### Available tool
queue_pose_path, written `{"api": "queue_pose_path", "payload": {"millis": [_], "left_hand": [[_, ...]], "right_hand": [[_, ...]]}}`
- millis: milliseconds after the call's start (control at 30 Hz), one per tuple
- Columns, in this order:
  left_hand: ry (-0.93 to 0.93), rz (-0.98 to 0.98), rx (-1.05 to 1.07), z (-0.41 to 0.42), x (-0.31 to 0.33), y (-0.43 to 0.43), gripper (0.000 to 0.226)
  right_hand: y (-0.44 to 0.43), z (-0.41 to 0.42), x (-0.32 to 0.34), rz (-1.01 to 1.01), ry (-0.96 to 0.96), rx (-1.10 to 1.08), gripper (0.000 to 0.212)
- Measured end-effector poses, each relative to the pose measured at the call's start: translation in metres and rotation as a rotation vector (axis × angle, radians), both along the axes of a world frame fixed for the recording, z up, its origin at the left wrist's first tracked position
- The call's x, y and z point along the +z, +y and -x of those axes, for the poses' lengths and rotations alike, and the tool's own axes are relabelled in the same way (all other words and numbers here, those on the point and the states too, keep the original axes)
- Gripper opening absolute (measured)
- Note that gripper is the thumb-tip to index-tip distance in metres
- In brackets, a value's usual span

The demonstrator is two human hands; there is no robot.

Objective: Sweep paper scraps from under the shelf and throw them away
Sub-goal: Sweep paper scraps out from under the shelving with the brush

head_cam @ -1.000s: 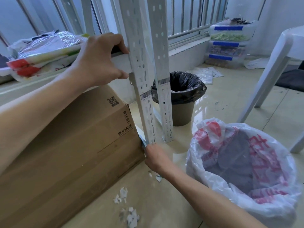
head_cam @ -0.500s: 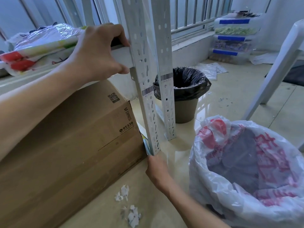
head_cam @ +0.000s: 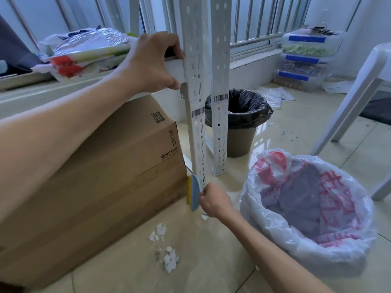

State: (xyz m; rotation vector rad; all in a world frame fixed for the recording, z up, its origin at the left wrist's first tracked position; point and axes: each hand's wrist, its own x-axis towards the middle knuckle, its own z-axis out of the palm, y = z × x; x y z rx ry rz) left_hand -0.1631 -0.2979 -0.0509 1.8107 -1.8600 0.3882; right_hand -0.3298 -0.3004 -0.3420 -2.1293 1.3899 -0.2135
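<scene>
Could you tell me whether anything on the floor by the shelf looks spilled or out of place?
Yes: torn paper scraps lie scattered on the tiles before the cardboard box, one more beside the right hand, which holds a blue and yellow tool. The left hand grips the shelf.

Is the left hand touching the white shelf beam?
Touching. The head view shows the left hand gripping the shelf beam, fingers curled over its top and thumb beneath it.

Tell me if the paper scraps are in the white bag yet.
No, the scraps lie on the floor beside the box, outside the bag.
</scene>
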Motion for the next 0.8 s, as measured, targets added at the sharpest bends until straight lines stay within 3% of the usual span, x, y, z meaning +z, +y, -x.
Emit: {"api": "queue_pose_path", "payload": {"millis": [233,467,600,800], "left_hand": [[0.006,-0.014,-0.028,0.0,-0.002,0.005,0.051],[-0.175,-0.128,-0.059,-0.007,0.0,0.017,0.058],[-0.164,-0.191,-0.067,-0.016,-0.001,0.036,0.076],[-0.105,-0.116,-0.052,-0.043,0.002,0.082,0.068]], "right_hand": [[-0.001,-0.001,0.012,0.133,0.021,-0.01,0.016],[0.01,0.013,-0.002,0.293,0.344,0.224,0.016],[0.021,0.016,-0.018,0.263,0.399,0.328,0.021],[0.078,-0.005,-0.021,0.376,0.434,0.481,0.033]]}}
